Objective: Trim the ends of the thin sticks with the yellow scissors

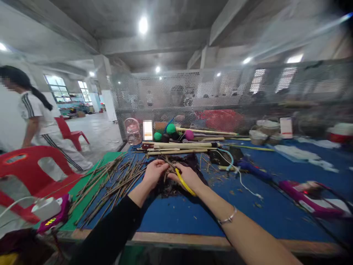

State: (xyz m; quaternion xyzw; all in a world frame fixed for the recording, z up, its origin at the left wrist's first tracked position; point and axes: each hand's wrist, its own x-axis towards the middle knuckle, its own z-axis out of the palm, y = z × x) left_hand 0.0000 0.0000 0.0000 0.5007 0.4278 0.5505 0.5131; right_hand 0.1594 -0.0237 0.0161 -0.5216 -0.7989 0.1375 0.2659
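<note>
My left hand [153, 172] is closed in a pinch over a dark pile of scraps [169, 189], its fingertips on what looks like a thin brown twig [165, 178]. Close beside it, my right hand [188, 179] is wrapped round a tool with a curved yellow handle [184, 183]. The tool's head is hidden among the fingers and scraps, so its exact kind is unclear. Left of my hands, many long thin brown sticks [117, 189] lie loosely across the blue tabletop [176, 221] and a green part [75, 193].
Pale rods [182, 145] and green [171, 128] and magenta balls [189, 135] lie behind my hands, before a perforated metal screen [154, 82]. A white cord [241, 176] and a purple device [303, 197] are at right. Red chairs [16, 165] and a person [41, 114] are at left.
</note>
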